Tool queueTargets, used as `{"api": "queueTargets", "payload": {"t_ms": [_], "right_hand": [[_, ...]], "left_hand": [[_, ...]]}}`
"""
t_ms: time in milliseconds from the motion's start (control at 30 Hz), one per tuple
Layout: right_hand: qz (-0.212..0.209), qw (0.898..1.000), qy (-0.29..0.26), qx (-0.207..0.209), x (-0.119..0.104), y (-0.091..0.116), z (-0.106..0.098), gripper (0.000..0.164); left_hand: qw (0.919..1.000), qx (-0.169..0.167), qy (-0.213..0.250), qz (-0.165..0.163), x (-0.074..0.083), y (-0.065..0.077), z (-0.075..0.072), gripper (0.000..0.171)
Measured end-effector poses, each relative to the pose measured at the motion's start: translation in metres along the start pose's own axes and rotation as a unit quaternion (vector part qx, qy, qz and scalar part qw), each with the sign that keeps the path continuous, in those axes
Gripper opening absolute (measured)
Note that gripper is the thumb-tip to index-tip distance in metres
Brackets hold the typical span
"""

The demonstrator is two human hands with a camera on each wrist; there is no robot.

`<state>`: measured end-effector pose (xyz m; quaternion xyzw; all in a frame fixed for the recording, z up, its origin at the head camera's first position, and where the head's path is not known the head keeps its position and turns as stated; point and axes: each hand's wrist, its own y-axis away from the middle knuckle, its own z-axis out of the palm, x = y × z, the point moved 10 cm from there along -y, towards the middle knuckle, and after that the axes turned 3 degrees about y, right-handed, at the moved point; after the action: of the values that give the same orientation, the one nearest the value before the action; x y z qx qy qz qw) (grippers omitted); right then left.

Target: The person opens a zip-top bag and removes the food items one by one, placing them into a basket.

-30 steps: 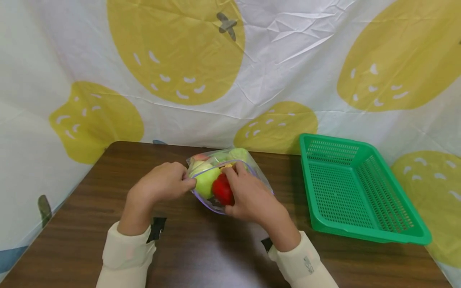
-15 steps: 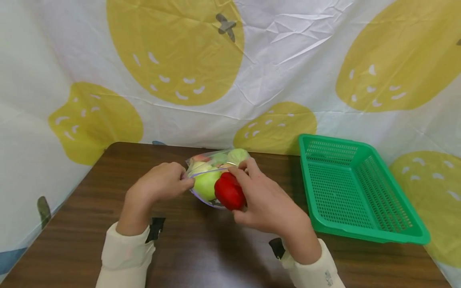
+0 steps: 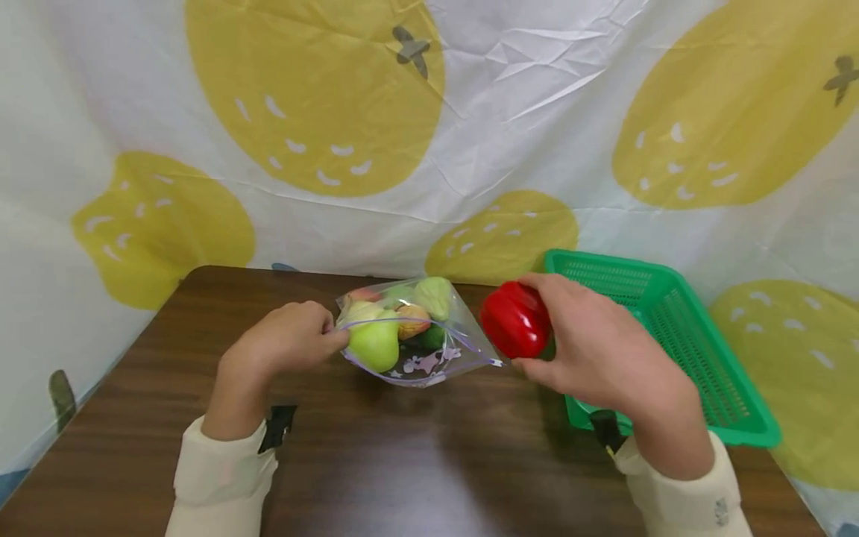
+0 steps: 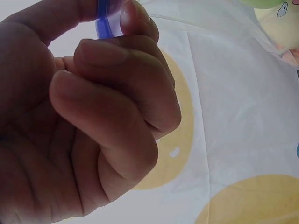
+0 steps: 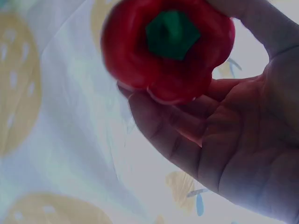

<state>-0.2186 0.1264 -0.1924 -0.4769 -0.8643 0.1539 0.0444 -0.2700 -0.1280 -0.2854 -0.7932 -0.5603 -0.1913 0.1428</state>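
The left hand [image 3: 278, 343] pinches the bag [image 3: 426, 364], the right hand [image 3: 604, 347] grips the red pepper [image 3: 515, 321]: apparently unpacking, probably needing careful lowering into the basket [image 3: 701, 350] next

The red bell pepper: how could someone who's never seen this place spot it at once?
On the brown table, find the green basket at the right. At its left side, the person's right hand holds the bell pepper. Unlike the produce inside the clear zip bag, it is outside, glossy red, with a green stem.
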Motion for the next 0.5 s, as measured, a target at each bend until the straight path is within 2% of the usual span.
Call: {"api": "queueTargets", "payload": {"t_ms": [100, 233, 367, 500], "right_hand": [[0.013, 0.999, 0.025, -0.025, 0.023, -0.006, -0.009, 0.078], [0.041, 0.997, 0.017, -0.057, 0.067, -0.023, -0.009, 0.071], [0.073, 0.993, 0.006, -0.097, 0.115, -0.038, 0.011, 0.065], [0.103, 0.987, -0.003, -0.123, 0.160, -0.047, 0.042, 0.062]], "left_hand": [[1.0000, 0.000, -0.001, -0.006, -0.002, 0.001, 0.001, 0.037], [0.9999, 0.004, -0.001, -0.010, -0.003, 0.002, 0.002, 0.038], [0.9999, 0.012, 0.000, -0.007, -0.002, 0.004, 0.002, 0.039], [0.9997, 0.018, -0.002, -0.013, -0.003, 0.003, 0.003, 0.039]]}}
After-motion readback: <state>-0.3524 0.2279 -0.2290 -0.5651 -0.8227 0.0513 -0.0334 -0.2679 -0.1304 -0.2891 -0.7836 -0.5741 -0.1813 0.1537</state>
